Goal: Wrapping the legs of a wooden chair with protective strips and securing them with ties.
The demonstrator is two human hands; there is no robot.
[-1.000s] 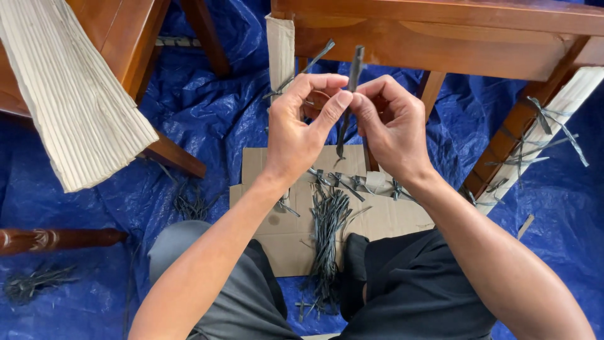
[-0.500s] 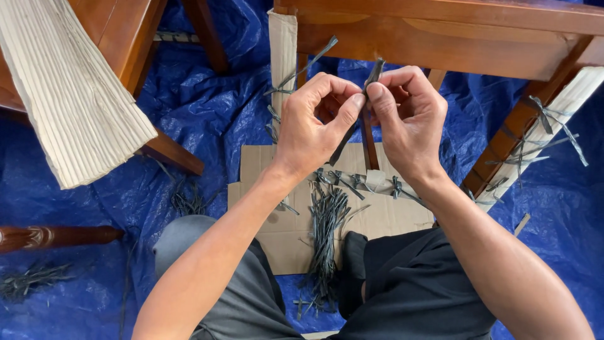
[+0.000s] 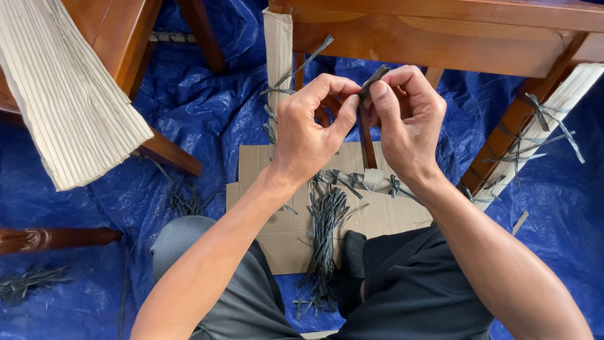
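Note:
My left hand (image 3: 311,126) and my right hand (image 3: 406,116) are raised together in front of a wooden table frame (image 3: 440,38). Both pinch a thin dark grey strap (image 3: 372,77) between thumb and forefinger; its short upper end sticks out above my right thumb. The rest of the strap is hidden between my hands. Below them a bundle of the same dark straps (image 3: 326,223) lies on a flat piece of brown cardboard (image 3: 384,217) between my knees.
Table legs wrapped in corrugated cardboard and tied with dark straps stand at left (image 3: 278,50) and right (image 3: 553,116). A ribbed cardboard sheet (image 3: 69,107) hangs over another piece of wooden furniture at upper left. Blue tarpaulin (image 3: 207,119) covers the floor, with loose strap piles (image 3: 31,283).
The strap stood long and upright between my fingers a second ago; now my hands sit slightly higher and only its short upper end shows, tilted to the right.

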